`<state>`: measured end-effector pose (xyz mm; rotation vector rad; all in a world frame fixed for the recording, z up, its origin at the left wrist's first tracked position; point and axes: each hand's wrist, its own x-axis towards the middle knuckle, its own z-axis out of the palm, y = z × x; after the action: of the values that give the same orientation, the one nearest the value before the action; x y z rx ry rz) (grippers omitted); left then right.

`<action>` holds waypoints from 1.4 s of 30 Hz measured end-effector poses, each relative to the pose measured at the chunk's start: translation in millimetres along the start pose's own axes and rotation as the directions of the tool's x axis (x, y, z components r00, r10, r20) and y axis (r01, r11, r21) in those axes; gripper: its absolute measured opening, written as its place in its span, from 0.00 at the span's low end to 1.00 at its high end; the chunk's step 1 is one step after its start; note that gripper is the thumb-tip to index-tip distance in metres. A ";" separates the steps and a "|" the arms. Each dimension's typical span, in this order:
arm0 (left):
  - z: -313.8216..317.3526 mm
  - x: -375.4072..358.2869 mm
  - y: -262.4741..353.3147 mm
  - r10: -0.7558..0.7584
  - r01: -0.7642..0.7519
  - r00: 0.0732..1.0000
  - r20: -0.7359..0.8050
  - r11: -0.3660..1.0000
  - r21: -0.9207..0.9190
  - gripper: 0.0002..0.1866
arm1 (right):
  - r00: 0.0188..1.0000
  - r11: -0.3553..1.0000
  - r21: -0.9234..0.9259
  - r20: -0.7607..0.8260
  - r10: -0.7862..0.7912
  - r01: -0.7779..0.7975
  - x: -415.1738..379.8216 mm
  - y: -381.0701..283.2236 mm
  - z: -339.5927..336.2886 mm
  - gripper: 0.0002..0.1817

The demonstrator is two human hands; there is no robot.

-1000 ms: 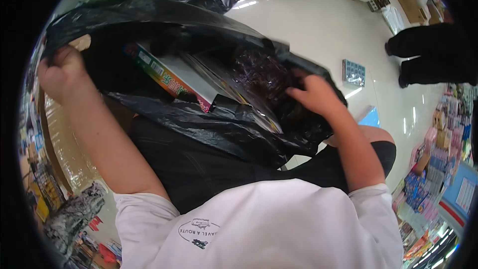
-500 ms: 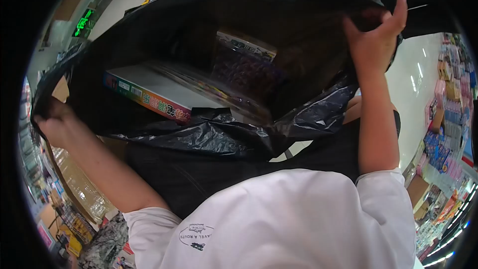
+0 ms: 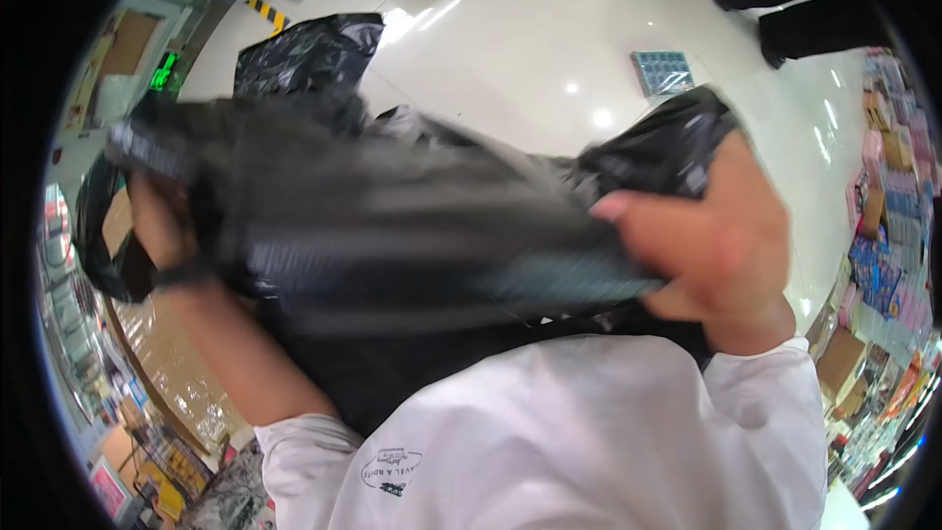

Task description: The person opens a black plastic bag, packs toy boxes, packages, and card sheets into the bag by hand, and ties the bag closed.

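Black plastic bag (image 3: 412,226): big, glossy, crinkled, blurred in frame. Stretched sideways in front of white shirt (image 3: 559,432), above it in picture. Mouth looks gathered, contents not visible. 1 end at each side, held up off floor.

The blurred black bag (image 3: 412,226) fills the space between both hands, blocking the way ahead. Beyond it the floor (image 3: 530,49) lies open, save a second bag (image 3: 309,49), a packet (image 3: 662,71) and a person's legs (image 3: 795,0).
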<state>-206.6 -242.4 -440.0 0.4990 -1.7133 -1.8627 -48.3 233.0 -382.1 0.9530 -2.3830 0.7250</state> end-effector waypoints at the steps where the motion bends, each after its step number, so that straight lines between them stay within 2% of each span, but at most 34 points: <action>1: 11.6 -12.2 -3.3 -0.017 0.016 0.999 0.050 1.000 0.018 0.18 | 1.000 0.999 0.038 -0.014 -0.023 0.023 -1.4 -1.2 0.5 0.16; 6: 63.0 -68.9 -29.7 -0.123 0.103 0.949 0.291 0.991 0.086 0.18 | 0.925 0.942 0.199 -0.323 -0.198 0.271 -5.7 -18.8 29.6 0.04; 8: 74.4 -88.9 -32.9 -0.165 0.129 0.924 0.345 0.984 0.125 0.18 | 0.958 0.915 0.344 -0.257 -0.126 0.212 -8.3 -17.0 24.0 0.03; 9: 79.5 -99.0 -34.3 -0.195 0.152 0.910 0.366 0.978 0.144 0.19 | 0.959 0.931 0.308 -0.259 -0.114 0.194 -9.0 -17.9 20.3 0.03; 11: 82.1 -114.6 -34.3 -0.210 0.153 0.890 0.403 0.973 0.171 0.19 | 0.998 0.898 0.439 -0.057 0.001 0.024 -12.1 -25.5 14.3 0.05; 12: 86.5 -121.8 -35.1 -0.219 0.152 0.882 0.417 0.970 0.188 0.19 | 0.998 0.929 0.369 0.063 0.021 -0.043 -13.0 -27.6 5.3 0.06; 14: 89.4 -135.1 -32.8 -0.244 0.156 0.868 0.433 0.961 0.228 0.20 | 0.970 0.911 0.411 0.235 -0.057 -0.046 -19.6 -26.2 -5.2 0.07; 15: 91.5 -140.9 -32.8 -0.252 0.155 0.863 0.438 0.957 0.246 0.20 | 0.958 0.894 0.446 0.271 -0.093 -0.040 -23.2 -25.9 -6.5 0.08; 25: 86.2 -171.5 7.6 -0.324 0.099 0.801 0.503 0.901 0.423 0.23 | 0.992 0.759 0.639 0.092 0.088 -0.127 -57.0 65.3 -75.7 0.16; 27: 74.5 -170.9 19.4 -0.351 0.086 0.773 0.528 0.883 0.461 0.24 | 0.972 0.697 0.696 0.006 0.234 -0.172 -69.8 112.7 -102.5 0.18; 28: 78.5 -179.1 26.1 -0.345 0.043 0.741 0.576 0.880 0.473 0.24 | 0.933 0.670 0.704 -0.030 0.359 -0.235 -83.9 142.8 -113.4 0.19; 29: 84.1 -181.6 49.1 -0.491 0.178 0.777 0.395 0.772 0.611 0.28 | 0.858 0.632 0.703 -0.060 0.510 -0.327 -104.5 176.1 -121.3 0.20; 30: 105.8 -198.9 78.8 -0.610 0.333 0.769 0.191 0.637 0.695 0.33 | 0.726 0.560 0.687 -0.068 0.684 -0.463 -133.4 213.6 -124.1 0.21; 31: 62.2 -157.9 67.5 -0.287 -0.440 0.697 0.657 0.552 0.708 0.31 | 0.539 0.445 0.645 -0.062 0.840 -0.621 -173.9 252.7 -119.9 0.22; 32: 48.6 -151.4 63.8 -0.221 -0.751 0.495 0.840 0.377 0.542 0.30 | 0.332 0.299 0.579 -0.051 0.942 -0.759 -222.1 288.6 -108.8 0.23; 33: 35.6 -145.6 60.5 -0.137 -0.948 0.255 0.957 0.162 0.275 0.29 | 0.161 0.171 0.429 -0.060 0.985 -0.887 -284.4 328.8 -87.3 0.30; 34: 80.1 -193.7 71.8 -0.153 -0.446 0.754 0.639 0.595 0.668 0.29 | -0.008 0.010 0.216 -0.081 0.997 -0.976 -357.3 356.0 -57.8 0.36; 35: 111.5 -224.9 79.1 -0.399 0.278 0.908 0.126 0.801 0.531 0.29 | -0.147 -0.147 0.006 -0.099 0.984 -0.989 -427.1 373.9 -24.7 0.43; 36: 121.0 -233.3 80.5 -0.458 0.335 0.876 0.152 0.803 0.494 0.38 | -0.271 -0.288 -0.178 -0.116 0.956 -0.941 -488.4 378.7 6.7 0.49; 37: 94.1 -222.9 80.0 -0.301 -0.200 0.821 0.485 0.644 0.738 0.43 | -0.380 -0.405 -0.285 -0.143 0.914 -0.869 -538.5 373.2 33.7 0.56; 38: 67.7 -212.8 79.7 -0.102 -0.697 0.653 0.751 0.306 0.648 0.47 | -0.468 -0.500 -0.317 -0.176 0.866 -0.806 -577.9 361.4 56.7 0.62; 39: 68.8 -214.1 79.7 -0.077 -0.703 0.652 0.755 0.312 0.639 0.45 | -0.608 -0.633 -0.276 -0.178 0.773 -0.724 -607.4 353.2 72.8 0.61; 41: 84.7 -213.8 73.4 -0.180 -0.382 0.794 0.581 0.596 0.707 0.40 | -0.610 -0.664 -0.105 -0.312 0.729 -0.740 -593.6 310.1 96.3 0.55; 42: 90.6 -212.2 74.1 -0.232 -0.243 0.826 0.514 0.676 0.695 0.37 | -0.614 -0.664 -0.112 -0.290 0.734 -0.740 -582.4 301.1 97.1 0.55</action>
<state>-86.2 -41.9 -376.6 0.2098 -2.9113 -1.2691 88.3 638.0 -888.7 -2.2407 -2.3406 0.6160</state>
